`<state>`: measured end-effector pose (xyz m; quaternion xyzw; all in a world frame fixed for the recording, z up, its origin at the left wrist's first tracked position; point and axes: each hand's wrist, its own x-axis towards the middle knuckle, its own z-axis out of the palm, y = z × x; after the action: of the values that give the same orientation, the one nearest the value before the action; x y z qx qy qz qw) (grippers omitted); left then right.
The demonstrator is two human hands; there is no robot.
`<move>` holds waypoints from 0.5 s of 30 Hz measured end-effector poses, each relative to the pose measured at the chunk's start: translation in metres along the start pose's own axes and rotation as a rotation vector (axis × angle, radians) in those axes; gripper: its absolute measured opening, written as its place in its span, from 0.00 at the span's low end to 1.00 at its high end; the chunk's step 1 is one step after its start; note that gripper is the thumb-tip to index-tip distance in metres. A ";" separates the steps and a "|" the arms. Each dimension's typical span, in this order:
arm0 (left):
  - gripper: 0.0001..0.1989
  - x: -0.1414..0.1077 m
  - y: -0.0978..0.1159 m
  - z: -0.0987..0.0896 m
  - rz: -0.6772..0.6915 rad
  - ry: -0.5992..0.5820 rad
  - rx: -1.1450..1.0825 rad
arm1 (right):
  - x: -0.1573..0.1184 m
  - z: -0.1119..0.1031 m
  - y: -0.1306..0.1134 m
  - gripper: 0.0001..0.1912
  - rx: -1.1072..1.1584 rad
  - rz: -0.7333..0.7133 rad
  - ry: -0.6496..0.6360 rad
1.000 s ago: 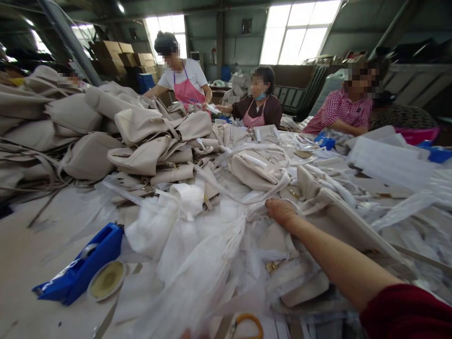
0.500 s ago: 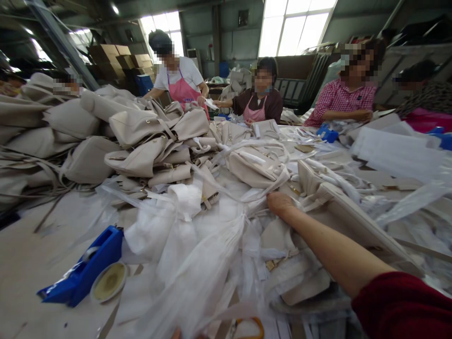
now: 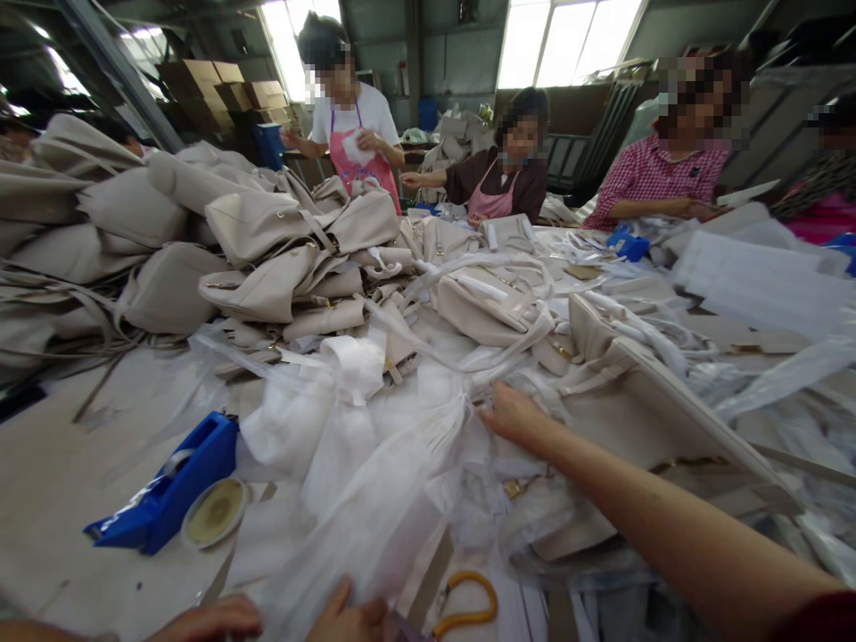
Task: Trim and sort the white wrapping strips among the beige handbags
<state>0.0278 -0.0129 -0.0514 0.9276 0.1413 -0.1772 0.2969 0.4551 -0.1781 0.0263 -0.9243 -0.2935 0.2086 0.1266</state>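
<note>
My left hand (image 3: 207, 620) shows at the bottom edge, slightly blurred, its fingers stretched to the right next to a thin white wrapping sheet (image 3: 374, 499). At the bottom centre my right hand (image 3: 348, 617), partly cut off, has its thumb and fingers closed on the lower part of that sheet. Bunched up, the sheet runs away from me across the table. Scissors with an orange handle (image 3: 472, 602) lie beside my right hand. From the right, another person's bare forearm (image 3: 635, 504) reaches in, the hand (image 3: 514, 415) touching the wrapping by the beige bags.
A blue tape dispenser (image 3: 170, 486) and a tape roll (image 3: 215, 513) stand at left. Beige handbags (image 3: 260, 227) are heaped behind. A wrapped bag (image 3: 485, 308) lies mid-table; an open bag (image 3: 659, 401) leans at right. Several people work across the table.
Both my hands have come further into view at the bottom. The neighbour's hand has moved left and nearer. Across the table, one person has drawn white material back to the chest.
</note>
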 end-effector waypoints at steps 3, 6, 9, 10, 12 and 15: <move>0.20 -0.015 -0.038 -0.046 0.178 -0.050 -0.290 | -0.012 0.023 -0.013 0.20 0.163 0.023 -0.125; 0.23 -0.013 -0.053 -0.073 0.218 -0.116 -0.694 | -0.015 0.031 -0.016 0.04 0.383 0.096 -0.222; 0.20 -0.005 -0.048 -0.074 0.076 -0.168 -0.776 | -0.023 0.023 -0.010 0.04 0.654 0.127 -0.269; 0.20 -0.004 -0.046 -0.071 0.056 -0.172 -0.774 | -0.027 0.019 -0.006 0.04 0.745 0.123 -0.277; 0.21 -0.003 -0.045 -0.065 0.045 -0.151 -0.778 | -0.036 0.011 -0.001 0.04 0.915 0.114 -0.284; 0.22 -0.002 -0.048 -0.060 0.051 -0.105 -0.731 | -0.050 0.004 0.005 0.02 1.104 0.118 -0.283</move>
<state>0.0228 0.0611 -0.0288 0.7531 0.1565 -0.1547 0.6200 0.4187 -0.2116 0.0367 -0.6990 -0.1030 0.4593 0.5383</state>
